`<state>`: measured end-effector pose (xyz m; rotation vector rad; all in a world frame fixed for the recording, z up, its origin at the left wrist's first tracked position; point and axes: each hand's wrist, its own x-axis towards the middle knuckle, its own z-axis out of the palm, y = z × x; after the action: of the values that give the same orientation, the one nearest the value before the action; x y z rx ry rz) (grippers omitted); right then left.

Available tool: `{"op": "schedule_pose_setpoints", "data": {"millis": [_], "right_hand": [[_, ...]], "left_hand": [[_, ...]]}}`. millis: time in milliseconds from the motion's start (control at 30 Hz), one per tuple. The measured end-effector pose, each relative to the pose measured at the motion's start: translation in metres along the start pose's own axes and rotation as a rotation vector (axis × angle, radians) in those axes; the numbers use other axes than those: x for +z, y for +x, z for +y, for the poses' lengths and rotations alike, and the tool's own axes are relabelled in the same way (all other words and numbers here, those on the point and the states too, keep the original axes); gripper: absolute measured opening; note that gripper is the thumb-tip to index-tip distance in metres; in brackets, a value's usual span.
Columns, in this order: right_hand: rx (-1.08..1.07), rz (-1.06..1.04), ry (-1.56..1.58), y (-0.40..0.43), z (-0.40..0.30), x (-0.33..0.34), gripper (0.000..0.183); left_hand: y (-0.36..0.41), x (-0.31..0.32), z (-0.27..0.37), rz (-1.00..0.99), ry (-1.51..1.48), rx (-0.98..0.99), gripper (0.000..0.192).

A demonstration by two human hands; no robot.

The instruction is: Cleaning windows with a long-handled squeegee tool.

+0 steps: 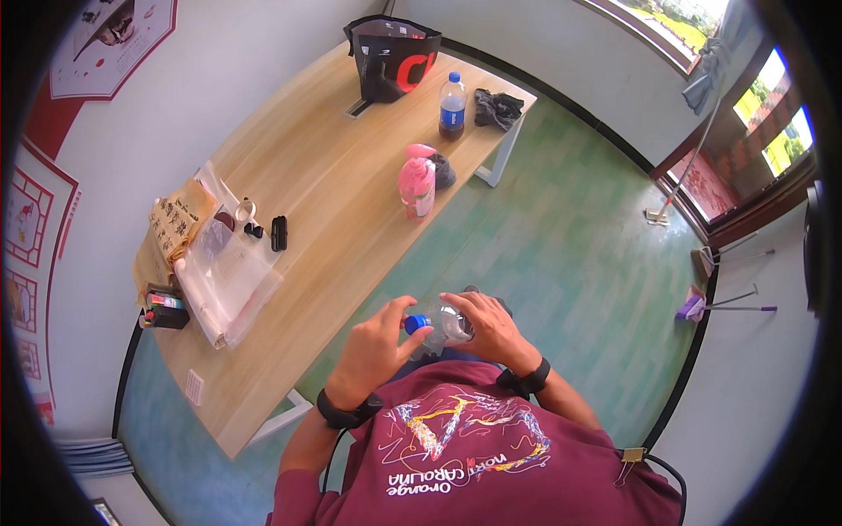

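A clear plastic bottle (454, 325) lies tilted on its side in front of my shirt, its neck pointing left. My right hand (488, 323) wraps around its body, covering part of the far end. At the neck is a blue screw cap (416, 323). The thumb and fingers of my left hand (373, 343) close around that cap, the index finger raised a little above it. No liquid can be made out inside the bottle. Both hands are held beyond the table's edge, over my lap and the floor.
The wooden table (316, 263) runs along the left. On it stand a pink pump bottle (417, 191), a Pepsi bottle (452, 108), a black bag (391, 62), a dark cloth (498, 108), plastic-wrapped paper (223, 289) and a pen holder (166, 310). A mop (658, 215) leans far right.
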<state>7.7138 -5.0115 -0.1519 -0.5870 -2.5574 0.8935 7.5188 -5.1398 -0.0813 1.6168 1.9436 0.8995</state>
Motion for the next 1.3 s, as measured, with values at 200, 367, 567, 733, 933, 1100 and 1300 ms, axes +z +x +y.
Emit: {"op": "schedule_pose_setpoints", "data": {"millis": [200, 367, 567, 733, 933, 1100, 1300], "right_hand": [[0.022, 0.020, 0.009, 0.003, 0.000, -0.003, 0.084], [0.006, 0.006, 0.005, 0.004, 0.002, -0.002, 0.082], [-0.001, 0.069, 0.051, 0.005, 0.003, -0.011, 0.084], [-0.333, 0.300, 0.164, 0.033, -0.009, -0.054, 0.084], [-0.658, 0.426, 0.002, 0.072, -0.087, -0.165, 0.063], [-0.900, 0.453, 0.207, 0.087, -0.134, -0.207, 0.066], [-1.027, 0.619, 0.142, 0.090, -0.159, -0.236, 0.060]], "left_hand": [[-0.005, -0.003, 0.002, -0.089, 0.211, 0.179, 0.040], [-0.008, 0.003, -0.008, -0.005, 0.110, 0.061, 0.035], [-0.006, -0.007, -0.010, 0.072, 0.036, -0.112, 0.033], [-0.006, -0.006, -0.028, 0.087, 0.043, -0.178, 0.035], [-0.007, 0.000, -0.027, 0.018, 0.112, -0.198, 0.036], [-0.021, 0.017, -0.049, 0.063, 0.124, -0.149, 0.037], [-0.023, -0.012, 0.009, -0.113, 0.037, -0.341, 0.032]]}}
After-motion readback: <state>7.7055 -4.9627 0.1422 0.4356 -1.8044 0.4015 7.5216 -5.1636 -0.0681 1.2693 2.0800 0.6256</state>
